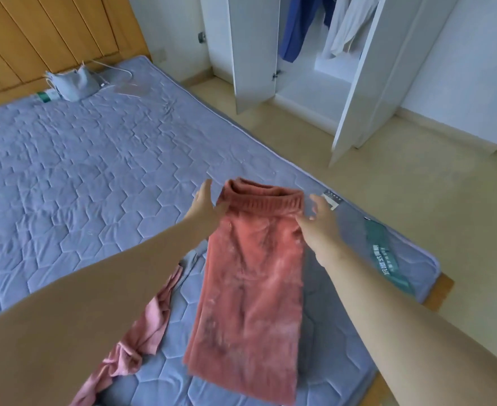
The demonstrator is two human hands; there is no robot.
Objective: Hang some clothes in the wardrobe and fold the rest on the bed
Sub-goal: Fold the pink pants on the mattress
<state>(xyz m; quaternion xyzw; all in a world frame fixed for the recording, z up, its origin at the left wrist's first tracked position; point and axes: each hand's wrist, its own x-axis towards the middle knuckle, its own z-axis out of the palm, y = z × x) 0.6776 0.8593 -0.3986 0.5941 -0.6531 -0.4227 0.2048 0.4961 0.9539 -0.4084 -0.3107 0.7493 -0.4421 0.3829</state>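
Observation:
Fuzzy coral-red trousers point(253, 288) hang in front of me above the bed point(80, 159), waistband up and legs doubled together. My left hand point(204, 205) pinches the left end of the waistband. My right hand point(319, 219) grips the right end. A crumpled pink garment point(141, 338) lies on the mattress under my left arm. The white wardrobe point(308, 54) stands open at the far right, with a blue garment point(295, 30) and a white shirt point(351, 24) hanging inside.
A folded grey garment point(73, 83) and a clear hanger point(124, 83) lie near the wooden headboard point(51, 33). The beige floor point(387, 200) runs between the bed's right edge and the wardrobe's open doors. A green label strip point(387, 256) crosses the mattress corner.

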